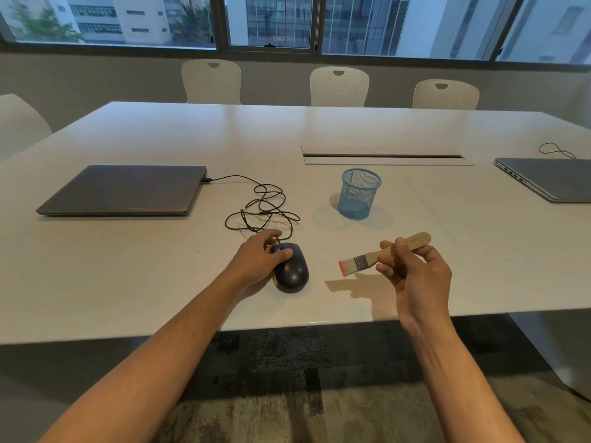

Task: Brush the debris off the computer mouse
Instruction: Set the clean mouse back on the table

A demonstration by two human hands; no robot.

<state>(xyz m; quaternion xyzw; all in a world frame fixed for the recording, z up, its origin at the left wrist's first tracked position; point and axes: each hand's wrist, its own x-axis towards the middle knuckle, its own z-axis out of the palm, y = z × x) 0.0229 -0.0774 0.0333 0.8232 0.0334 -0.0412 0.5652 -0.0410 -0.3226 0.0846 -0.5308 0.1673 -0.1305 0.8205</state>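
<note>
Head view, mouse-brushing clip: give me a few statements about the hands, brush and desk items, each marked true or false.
1. The right hand holds the brush by its wooden handle. True.
2. The brush bristles are pressed onto the mouse. False: they are off to its right, clear of it.
3. The left hand rests on the mouse. True.
4. The blue mesh cup lies tipped on its side. False: it stands upright on the table.
5. The laptop on the left is open. False: its lid is shut.
6. A cable runs from the mouse to that laptop. True.
</note>
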